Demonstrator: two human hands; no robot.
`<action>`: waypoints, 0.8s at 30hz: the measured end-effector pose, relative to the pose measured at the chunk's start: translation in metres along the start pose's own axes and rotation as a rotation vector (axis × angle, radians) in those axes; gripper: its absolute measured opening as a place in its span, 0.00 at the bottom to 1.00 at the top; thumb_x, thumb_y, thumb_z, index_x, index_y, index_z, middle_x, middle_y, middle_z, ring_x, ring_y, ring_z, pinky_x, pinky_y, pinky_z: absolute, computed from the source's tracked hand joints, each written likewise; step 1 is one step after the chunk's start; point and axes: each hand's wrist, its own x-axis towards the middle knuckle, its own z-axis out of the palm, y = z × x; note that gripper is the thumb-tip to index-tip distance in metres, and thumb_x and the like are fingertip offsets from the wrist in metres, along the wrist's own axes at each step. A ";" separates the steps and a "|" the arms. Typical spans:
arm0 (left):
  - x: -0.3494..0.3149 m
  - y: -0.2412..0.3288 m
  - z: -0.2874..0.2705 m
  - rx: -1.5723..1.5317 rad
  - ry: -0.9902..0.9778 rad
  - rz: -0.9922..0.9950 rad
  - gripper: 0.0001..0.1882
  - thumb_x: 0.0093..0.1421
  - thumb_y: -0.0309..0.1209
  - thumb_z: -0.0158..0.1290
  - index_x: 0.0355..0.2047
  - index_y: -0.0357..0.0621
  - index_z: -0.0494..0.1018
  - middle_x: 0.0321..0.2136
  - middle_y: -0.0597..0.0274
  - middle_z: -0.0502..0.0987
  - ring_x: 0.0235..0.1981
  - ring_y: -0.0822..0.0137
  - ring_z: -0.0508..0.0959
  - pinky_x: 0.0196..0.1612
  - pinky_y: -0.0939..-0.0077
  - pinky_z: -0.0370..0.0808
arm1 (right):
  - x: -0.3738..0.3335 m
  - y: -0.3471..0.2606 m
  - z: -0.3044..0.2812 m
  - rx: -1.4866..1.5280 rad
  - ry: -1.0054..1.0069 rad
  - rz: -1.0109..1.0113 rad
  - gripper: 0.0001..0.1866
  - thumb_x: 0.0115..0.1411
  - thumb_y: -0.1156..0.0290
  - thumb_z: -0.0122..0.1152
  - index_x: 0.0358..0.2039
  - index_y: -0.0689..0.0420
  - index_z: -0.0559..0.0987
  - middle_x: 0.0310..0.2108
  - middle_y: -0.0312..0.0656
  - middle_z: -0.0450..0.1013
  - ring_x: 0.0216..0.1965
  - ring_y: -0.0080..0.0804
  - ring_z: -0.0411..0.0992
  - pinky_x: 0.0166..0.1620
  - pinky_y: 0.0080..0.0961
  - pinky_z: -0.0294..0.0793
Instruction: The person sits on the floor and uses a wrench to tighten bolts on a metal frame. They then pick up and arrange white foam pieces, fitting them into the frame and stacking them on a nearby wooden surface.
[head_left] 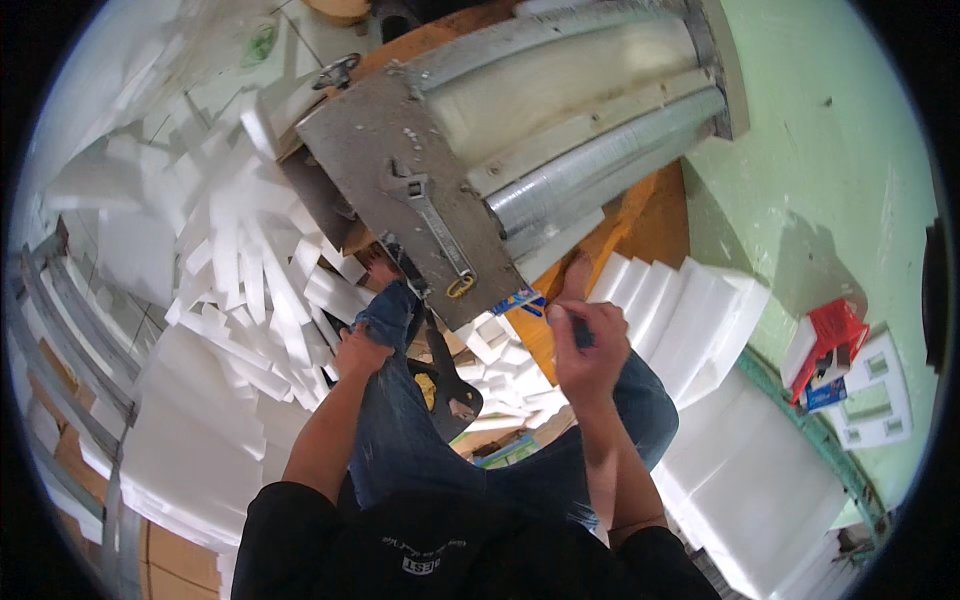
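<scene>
My left hand (360, 353) rests on my left knee, on the blue jeans (400, 420), fingers draped over the cloth. My right hand (592, 350) is raised above my right knee with thumb and fingers curled together. Something dark shows between them, too shaded to name. Just left of that hand, a small blue and yellow item (516, 301) sits at the edge of a worn metal machine plate (370, 150). On the plate lies an adjustable wrench (432, 218) with a yellow ring (460, 286) at its handle end.
Behind the plate is a machine with a shiny wrapped roller (610, 160). Loose white foam strips (250, 250) heap up at left, with foam blocks (190, 430) nearby. More foam blocks (745, 470) stand at right. A red packet (835, 335) lies near the green wall (800, 120); a metal rack (75, 340) is far left.
</scene>
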 end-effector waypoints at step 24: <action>0.050 -0.034 0.052 0.097 0.107 0.209 0.47 0.41 0.50 0.72 0.62 0.48 0.72 0.61 0.42 0.72 0.60 0.44 0.75 0.62 0.50 0.74 | -0.318 0.125 -0.022 0.076 -0.477 0.903 0.58 0.53 0.47 0.75 0.74 0.60 0.55 0.69 0.70 0.54 0.69 0.70 0.56 0.70 0.55 0.58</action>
